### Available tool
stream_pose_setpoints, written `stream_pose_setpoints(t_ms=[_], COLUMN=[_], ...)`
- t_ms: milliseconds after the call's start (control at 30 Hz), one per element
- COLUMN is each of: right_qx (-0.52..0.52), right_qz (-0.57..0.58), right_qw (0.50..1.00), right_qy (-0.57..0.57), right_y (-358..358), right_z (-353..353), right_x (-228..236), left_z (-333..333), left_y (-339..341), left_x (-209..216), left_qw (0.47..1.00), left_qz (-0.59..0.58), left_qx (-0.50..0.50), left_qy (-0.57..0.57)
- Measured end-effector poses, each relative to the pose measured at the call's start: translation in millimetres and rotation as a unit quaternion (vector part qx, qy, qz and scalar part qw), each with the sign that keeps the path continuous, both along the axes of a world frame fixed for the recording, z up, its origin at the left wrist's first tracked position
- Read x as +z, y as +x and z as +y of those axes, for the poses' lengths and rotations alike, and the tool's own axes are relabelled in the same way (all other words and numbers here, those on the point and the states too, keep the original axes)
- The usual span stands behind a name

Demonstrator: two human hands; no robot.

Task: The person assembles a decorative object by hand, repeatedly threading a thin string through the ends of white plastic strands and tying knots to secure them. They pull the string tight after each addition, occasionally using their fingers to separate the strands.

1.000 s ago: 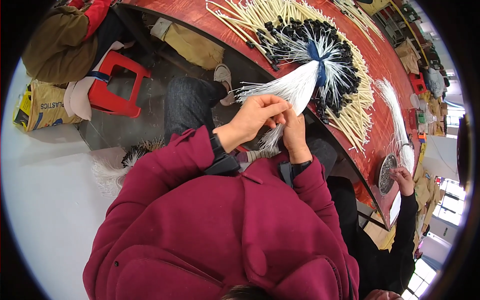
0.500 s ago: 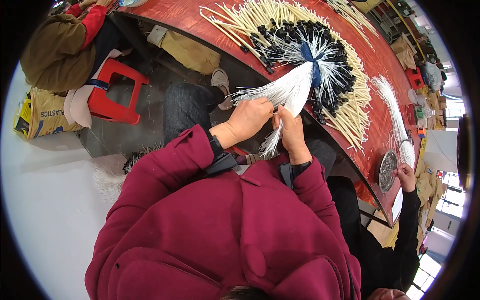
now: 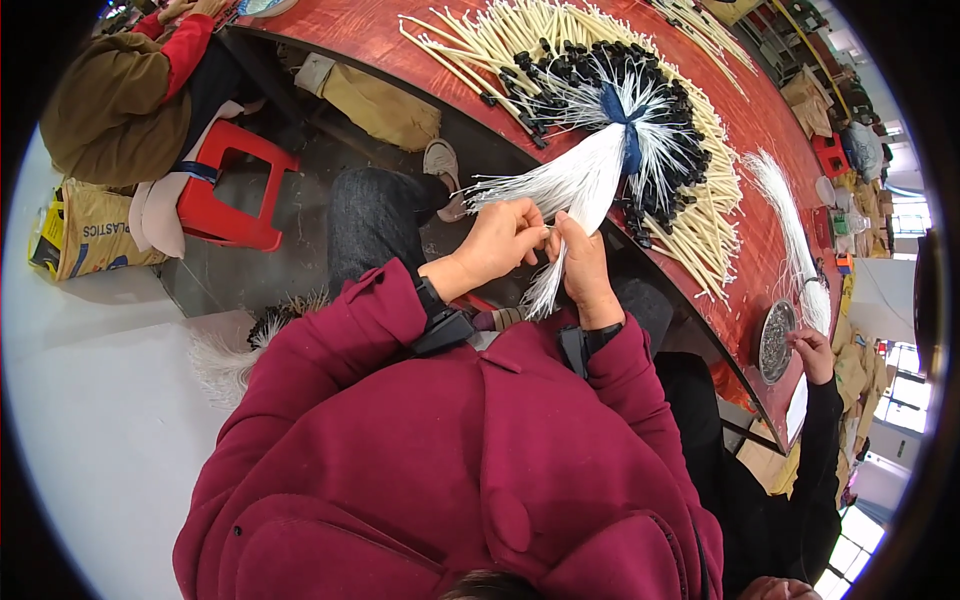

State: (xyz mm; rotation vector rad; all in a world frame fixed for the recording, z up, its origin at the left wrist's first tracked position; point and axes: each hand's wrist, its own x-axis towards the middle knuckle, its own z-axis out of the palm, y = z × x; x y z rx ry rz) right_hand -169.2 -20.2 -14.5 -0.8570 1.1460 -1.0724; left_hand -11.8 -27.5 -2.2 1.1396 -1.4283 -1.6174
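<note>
Head view, and it's the red table (image 3: 355,32) taking up the space beyond both hands, its edge sweeping down past the right one. Dark floor (image 3: 310,215) opens out left of the left hand. Ahead of the right hand, a big fan of pale rods (image 3: 712,170) spreads over the tabletop, black fittings (image 3: 690,130) crowding its inner side. Far off to the left hand's left, a co-worker (image 3: 115,110) in brown and red beside a red stool (image 3: 212,218); well right of the right hand, a second white bundle (image 3: 795,220).

Now the near white bundle (image 3: 585,175)! It runs from a blue tie (image 3: 631,130) over the table edge down to the hands, tip hanging just below the right fingers. Right hand (image 3: 583,258) grasps it near that end. Left hand (image 3: 497,242), just beside, has fingertips pinched close to the right thumb, seemingly on a strand, though it's too small to be sure.
</note>
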Motion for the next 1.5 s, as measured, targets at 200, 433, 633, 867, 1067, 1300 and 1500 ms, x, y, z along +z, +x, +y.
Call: stream_pose_setpoints(t_ms=[200, 433, 633, 867, 1067, 1300, 1500], right_qx=[0.006, 0.029, 0.033, 0.037, 0.06, 0.071, 0.069], right_qz=[0.025, 0.028, 0.009, -0.014, -0.033, -0.039, -0.026], right_qw=[1.0, 0.999, 0.999, 0.999, 0.998, 0.997, 0.997], right_qy=[0.005, -0.001, -0.008, 0.004, -0.005, -0.012, -0.008], right_y=[1, -5, -7, -8, -9, -10, -8], right_z=[1, -1, -2, 0, -2, -3, -1], right_x=[5, 0, -4, -2, -1, 0, 0], left_z=[-1, -3, 0, -2, -3, -2, 1], left_y=[2, 11, 16, 15, 18, 25, 21], left_x=[-10, -8, 0, 1, -14, 6, 8], left_qw=[0.989, 0.966, 0.947, 0.915, 0.909, 0.92, 0.99], left_qz=[0.123, 0.185, 0.201, 0.266, 0.31, 0.255, 0.091], left_qx=[0.058, 0.108, 0.103, 0.03, 0.023, 0.057, 0.006], left_qy=[0.061, 0.146, 0.228, 0.302, 0.278, 0.292, 0.111])
